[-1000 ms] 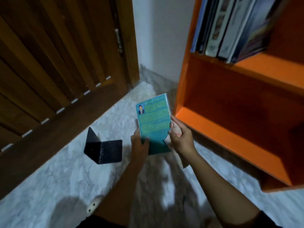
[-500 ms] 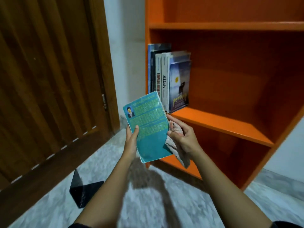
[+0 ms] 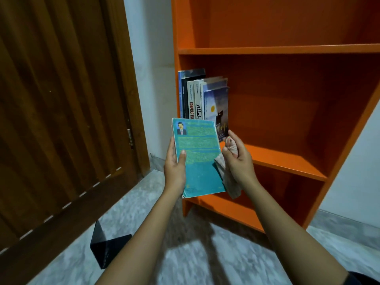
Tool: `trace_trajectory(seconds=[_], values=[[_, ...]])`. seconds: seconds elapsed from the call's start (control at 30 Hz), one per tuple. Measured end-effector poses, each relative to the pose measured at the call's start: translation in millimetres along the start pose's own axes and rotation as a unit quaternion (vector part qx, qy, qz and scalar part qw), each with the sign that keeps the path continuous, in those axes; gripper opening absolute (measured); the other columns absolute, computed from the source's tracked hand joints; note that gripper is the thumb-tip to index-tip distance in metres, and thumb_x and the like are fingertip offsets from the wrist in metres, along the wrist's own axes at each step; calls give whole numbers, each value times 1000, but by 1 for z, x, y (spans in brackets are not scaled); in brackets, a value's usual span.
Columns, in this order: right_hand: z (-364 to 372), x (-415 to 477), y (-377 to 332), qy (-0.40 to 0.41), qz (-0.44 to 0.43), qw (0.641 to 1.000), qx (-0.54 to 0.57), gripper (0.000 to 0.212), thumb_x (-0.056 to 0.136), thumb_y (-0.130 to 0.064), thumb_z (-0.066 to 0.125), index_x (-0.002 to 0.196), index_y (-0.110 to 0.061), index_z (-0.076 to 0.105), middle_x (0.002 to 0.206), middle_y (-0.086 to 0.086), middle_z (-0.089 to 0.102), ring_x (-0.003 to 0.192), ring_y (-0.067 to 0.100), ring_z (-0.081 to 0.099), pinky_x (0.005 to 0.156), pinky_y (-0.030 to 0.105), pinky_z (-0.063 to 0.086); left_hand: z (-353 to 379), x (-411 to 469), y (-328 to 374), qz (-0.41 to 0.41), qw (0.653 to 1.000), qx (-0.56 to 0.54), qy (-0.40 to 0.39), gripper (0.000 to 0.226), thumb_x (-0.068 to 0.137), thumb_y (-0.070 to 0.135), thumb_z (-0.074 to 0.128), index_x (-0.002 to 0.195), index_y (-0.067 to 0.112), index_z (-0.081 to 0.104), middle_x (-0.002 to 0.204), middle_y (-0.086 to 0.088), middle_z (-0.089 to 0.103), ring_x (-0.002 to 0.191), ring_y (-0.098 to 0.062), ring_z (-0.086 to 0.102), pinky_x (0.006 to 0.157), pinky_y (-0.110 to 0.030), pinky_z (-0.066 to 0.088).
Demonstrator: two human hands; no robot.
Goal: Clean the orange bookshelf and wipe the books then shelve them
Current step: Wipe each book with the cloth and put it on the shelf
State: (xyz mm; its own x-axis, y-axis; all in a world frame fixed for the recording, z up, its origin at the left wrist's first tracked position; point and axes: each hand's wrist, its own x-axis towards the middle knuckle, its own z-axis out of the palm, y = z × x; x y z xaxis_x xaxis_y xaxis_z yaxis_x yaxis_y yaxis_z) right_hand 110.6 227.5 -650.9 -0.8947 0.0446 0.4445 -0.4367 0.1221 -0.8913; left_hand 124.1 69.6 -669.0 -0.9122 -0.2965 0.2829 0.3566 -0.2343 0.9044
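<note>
Head view: the teal book [image 3: 197,157] is held up in the air in front of the left end of the orange bookshelf [image 3: 287,159], tilted a little, with a printed cover facing the camera. It overlaps the lower part of the row of books [image 3: 203,99] standing upright on the middle shelf against the left side panel. The left hand [image 3: 174,167] grips the book's left edge, thumb pressed flat on the cover and fingers wrapped behind it. The right hand [image 3: 238,161] is curled round a bunched pale cloth [image 3: 228,182] just beside the book's right edge. The cloth hangs down past the book's lower right corner, but whether the thumb touches the cover cannot be told.

Below, the floor [image 3: 236,260] is grey-white marbled stone, darkened by the shadow of the arms. A black bookend [image 3: 107,249] stands on it near the left forearm, well apart from the shelf. To the left a dark slatted wooden door [image 3: 61,120] fills the side of the room, and a strip of white wall [image 3: 152,79] runs between its frame and the bookshelf. More white wall shows far right.

The bookshelf's top and right side run out of the picture. The book's small print is too blurred to read, and its lower left corner is hidden behind the left wrist. The spines of the leftmost shelved books are too dark to make out.
</note>
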Motion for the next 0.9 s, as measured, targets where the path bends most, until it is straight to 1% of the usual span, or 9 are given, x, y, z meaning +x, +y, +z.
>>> trace_trajectory(seconds=[0.17, 0.3, 0.4, 0.5, 0.6, 0.7, 0.8, 0.83, 0.9], values=[[28, 11, -4, 32, -39, 998, -48, 48, 97, -13, 50, 142, -27, 39, 133, -4, 46, 119, 4, 43, 85, 3, 42, 8, -16, -6, -5, 999, 12, -34, 52, 97, 12, 46, 137, 42, 34, 145, 9, 40, 124, -19, 52, 96, -47, 49], [45, 14, 6, 90, -39, 988, -123, 54, 96, -22, 52, 146, -22, 33, 143, 3, 43, 131, 16, 38, 106, 43, 39, 12, -23, -3, 22, 996, 59, -59, 53, 96, 23, 50, 118, 69, 38, 146, 9, 41, 126, -21, 50, 97, -52, 47], [48, 11, 5, 71, -60, 987, -131, 54, 97, -30, 46, 145, -10, 33, 145, 8, 34, 132, 19, 36, 105, 43, 40, 13, -24, 1, 28, 997, 59, -46, 53, 96, 24, 51, 117, 70, 38, 145, 11, 42, 128, -18, 48, 100, -51, 46], [47, 6, 8, 42, -117, 981, -147, 57, 93, -36, 31, 139, -2, 40, 119, 4, 32, 114, 17, 40, 99, 43, 42, 13, -23, 4, 30, 997, 60, -40, 53, 96, 20, 50, 119, 65, 36, 145, 9, 42, 127, -14, 48, 101, -48, 46], [43, 5, 13, 9, -111, 982, -153, 55, 92, -29, 35, 143, -8, 37, 111, 2, 37, 109, 22, 44, 94, 41, 44, 14, -21, 8, 28, 999, 26, -36, 51, 97, 13, 48, 130, 49, 35, 147, 5, 40, 129, -17, 48, 102, -47, 45], [36, 2, 17, 35, -130, 974, -180, 47, 90, -31, 47, 133, -13, 50, 115, 2, 54, 109, 18, 50, 89, 31, 43, 13, -18, 11, 10, 999, -15, -28, 51, 98, 8, 44, 142, 31, 31, 145, -1, 43, 125, -20, 51, 101, -45, 46], [35, -10, 22, 54, -148, 972, -176, 35, 92, -36, 49, 122, -19, 56, 120, -4, 60, 111, 13, 53, 93, 41, 45, 11, -17, 14, -2, 998, -46, -48, 50, 98, 6, 42, 142, 28, 30, 137, -6, 50, 113, -20, 60, 89, -33, 54], [36, -17, 25, 46, -155, 969, -185, 37, 94, -39, 45, 126, -21, 54, 127, -5, 58, 119, 14, 51, 101, 43, 41, 10, -17, 15, -5, 997, -51, -59, 50, 98, 6, 42, 141, 28, 30, 135, -6, 52, 107, -18, 62, 84, -30, 56], [39, -28, 32, 22, -158, 964, -215, 47, 96, -43, 32, 138, -26, 44, 145, -10, 42, 137, 12, 33, 116, 38, 20, 6, -15, 18, -18, 995, -45, -87, 49, 97, 7, 42, 138, 32, 32, 134, -6, 53, 101, -16, 64, 77, -26, 57]])
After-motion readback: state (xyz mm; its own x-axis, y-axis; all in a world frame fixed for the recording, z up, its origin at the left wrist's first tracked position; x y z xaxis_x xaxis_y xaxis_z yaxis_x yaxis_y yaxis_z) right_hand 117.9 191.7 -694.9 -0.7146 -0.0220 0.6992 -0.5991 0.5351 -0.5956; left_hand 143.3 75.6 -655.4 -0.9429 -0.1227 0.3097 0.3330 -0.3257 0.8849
